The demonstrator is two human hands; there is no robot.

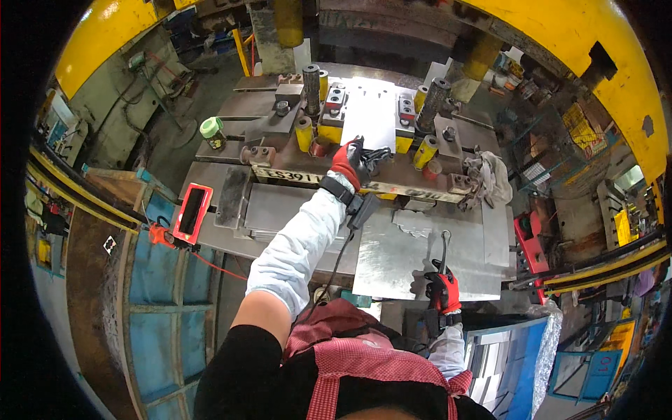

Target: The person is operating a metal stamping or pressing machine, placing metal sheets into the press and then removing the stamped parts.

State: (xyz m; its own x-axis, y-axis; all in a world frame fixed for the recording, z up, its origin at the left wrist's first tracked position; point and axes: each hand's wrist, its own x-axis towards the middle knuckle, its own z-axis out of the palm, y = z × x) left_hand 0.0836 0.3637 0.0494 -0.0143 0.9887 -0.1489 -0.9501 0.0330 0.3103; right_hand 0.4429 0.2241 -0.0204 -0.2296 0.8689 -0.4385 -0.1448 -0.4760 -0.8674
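My left hand (352,165), in a red and black glove, reaches forward to the near edge of a bright flat metal sheet (369,115). Its fingers close on that edge; dark glove and shadow partly hide the grip. Under the sheet is a die set (294,173) with dark guide posts (311,89) and yellow cylinders (303,133). Gloved alike, my right hand (443,290) grips a slim metal hand tool (445,246) with a rounded end, whose exact kind I cannot make out. The tool points away from me over a large flat sheet (392,259).
Stacked sheets (276,210) lie left of centre, near a red-framed device (192,213). A green-lidded jar (212,133) stands at the far left. Grey rags (490,177) hang on the right. Yellow press frame (553,31) arches over the table. Metal strips (497,357) lie low at right.
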